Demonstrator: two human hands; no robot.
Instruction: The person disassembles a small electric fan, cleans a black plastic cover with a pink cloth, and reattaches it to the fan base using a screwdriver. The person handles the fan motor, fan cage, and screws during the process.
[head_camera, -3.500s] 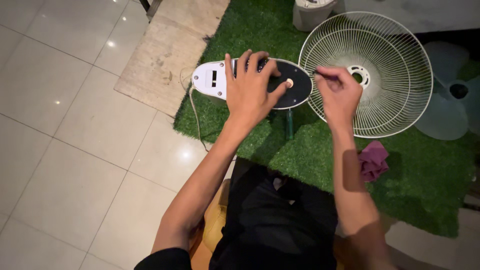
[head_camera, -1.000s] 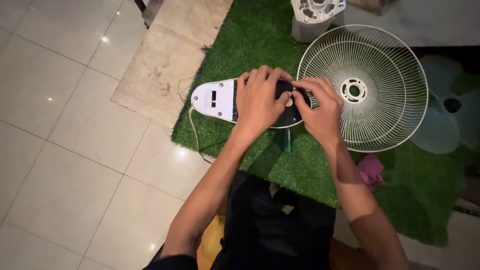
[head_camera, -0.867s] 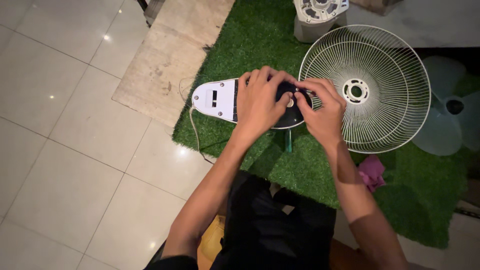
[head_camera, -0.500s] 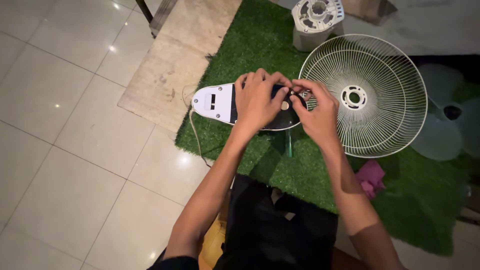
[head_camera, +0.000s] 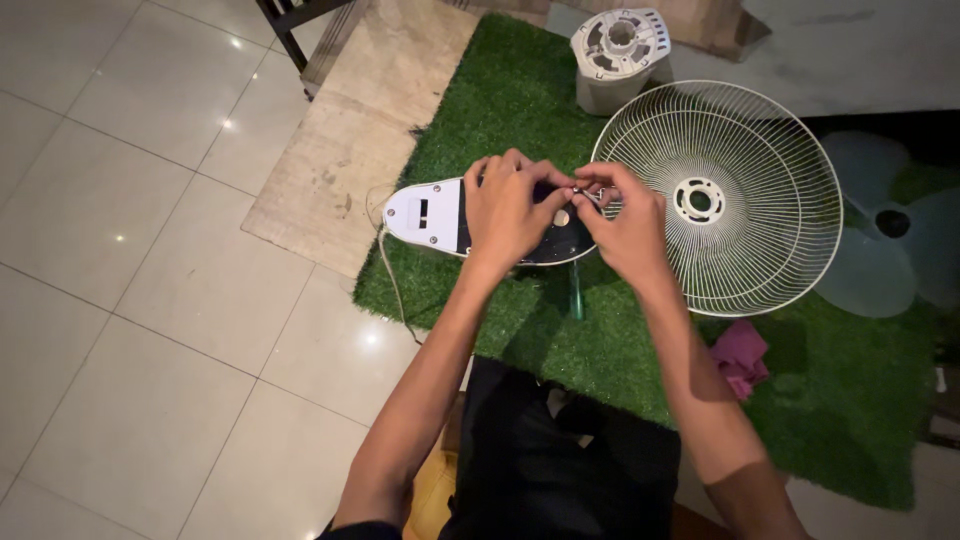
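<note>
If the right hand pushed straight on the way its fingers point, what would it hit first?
The right hand points left, so it would first meet the left hand on the fan base; their fingertips already look nearly touching, though depth is unclear.

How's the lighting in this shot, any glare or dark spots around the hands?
Head view: dim, warm light; small glare spots on the glossy floor tiles; the left hand and right hand are evenly lit over the fan base, casting soft shadows on the green turf mat; the fan blade at right sinks into darkness; wide-angle bending at the edges.
</note>
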